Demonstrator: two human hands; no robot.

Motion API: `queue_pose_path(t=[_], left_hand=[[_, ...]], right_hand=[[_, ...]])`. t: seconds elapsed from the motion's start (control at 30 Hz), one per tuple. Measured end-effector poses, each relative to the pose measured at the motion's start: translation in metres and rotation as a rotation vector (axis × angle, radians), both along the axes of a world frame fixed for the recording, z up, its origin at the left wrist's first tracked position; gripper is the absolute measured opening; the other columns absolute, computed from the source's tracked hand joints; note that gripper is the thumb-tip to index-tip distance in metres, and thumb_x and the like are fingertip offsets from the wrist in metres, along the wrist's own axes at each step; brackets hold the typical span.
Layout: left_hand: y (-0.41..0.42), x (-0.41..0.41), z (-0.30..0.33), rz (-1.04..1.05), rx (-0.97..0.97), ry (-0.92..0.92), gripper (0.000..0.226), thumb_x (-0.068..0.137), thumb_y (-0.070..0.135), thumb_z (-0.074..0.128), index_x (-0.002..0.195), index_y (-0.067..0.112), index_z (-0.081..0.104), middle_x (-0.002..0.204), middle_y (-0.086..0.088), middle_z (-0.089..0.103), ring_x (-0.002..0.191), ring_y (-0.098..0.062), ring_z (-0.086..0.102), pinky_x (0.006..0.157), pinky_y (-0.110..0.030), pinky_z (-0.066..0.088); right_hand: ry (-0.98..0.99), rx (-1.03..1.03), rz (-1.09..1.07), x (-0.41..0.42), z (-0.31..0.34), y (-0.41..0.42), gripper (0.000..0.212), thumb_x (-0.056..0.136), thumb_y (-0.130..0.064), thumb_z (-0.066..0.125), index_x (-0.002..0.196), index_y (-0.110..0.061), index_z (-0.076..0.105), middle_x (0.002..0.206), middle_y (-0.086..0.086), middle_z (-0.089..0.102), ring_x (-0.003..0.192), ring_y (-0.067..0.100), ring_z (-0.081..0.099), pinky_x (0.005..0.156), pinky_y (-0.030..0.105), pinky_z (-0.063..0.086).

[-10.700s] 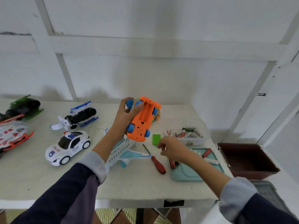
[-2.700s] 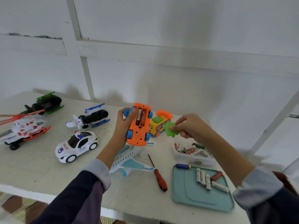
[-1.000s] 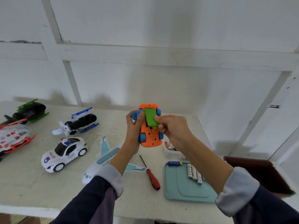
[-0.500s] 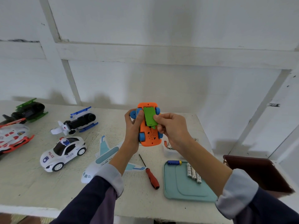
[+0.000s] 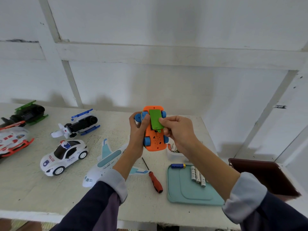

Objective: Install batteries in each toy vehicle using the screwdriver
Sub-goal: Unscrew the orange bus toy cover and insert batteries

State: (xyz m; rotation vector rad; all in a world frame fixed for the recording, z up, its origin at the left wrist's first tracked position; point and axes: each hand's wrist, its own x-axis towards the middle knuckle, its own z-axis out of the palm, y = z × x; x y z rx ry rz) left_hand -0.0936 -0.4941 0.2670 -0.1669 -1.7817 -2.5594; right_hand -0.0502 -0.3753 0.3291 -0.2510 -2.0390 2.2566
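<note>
Left hand grips the orange car above the table; right hand's grip pinches its green cover.

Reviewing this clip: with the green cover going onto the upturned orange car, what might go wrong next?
The green cover looks not fully seated at its lower end, so it could pop off when the right hand leaves for the screwdriver on the table. The orange car is held in the air by the left hand alone, so it may slip.
</note>
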Motion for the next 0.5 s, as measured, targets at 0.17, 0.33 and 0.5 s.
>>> queue_pose_path(t=[0.17, 0.33, 0.5], left_hand=[[0.000, 0.001, 0.004, -0.033, 0.000, -0.042, 0.059, 0.074, 0.044, 0.075, 0.116, 0.029, 0.037, 0.119, -0.013, 0.057, 0.090, -0.025, 0.066, 0.070, -0.039, 0.060], [0.000, 0.004, 0.008, -0.073, -0.009, -0.053, 0.049, 0.069, 0.032, 0.067, 0.108, 0.031, 0.037, 0.115, -0.011, 0.057, 0.089, -0.024, 0.066, 0.063, -0.033, 0.059], [-0.002, 0.005, 0.010, -0.063, 0.034, -0.092, 0.050, 0.074, 0.029, 0.072, 0.110, 0.027, 0.039, 0.114, -0.014, 0.058, 0.084, -0.024, 0.066, 0.059, -0.032, 0.058]], right_hand=[[0.069, 0.231, -0.048, -0.008, -0.001, 0.002, 0.014, 0.083, -0.015, 0.069, 0.073, -0.013, 0.059, 0.074, -0.001, 0.060, 0.062, 0.006, 0.055, 0.057, 0.017, 0.044], [0.149, 0.396, -0.028, -0.015, -0.001, 0.006, 0.020, 0.080, -0.017, 0.072, 0.067, -0.016, 0.056, 0.074, -0.001, 0.061, 0.074, 0.014, 0.060, 0.071, 0.026, 0.051], [0.182, 0.516, 0.060, -0.017, 0.003, 0.009, 0.023, 0.081, -0.021, 0.071, 0.070, -0.016, 0.051, 0.072, -0.002, 0.057, 0.064, 0.008, 0.054, 0.060, 0.021, 0.048]])
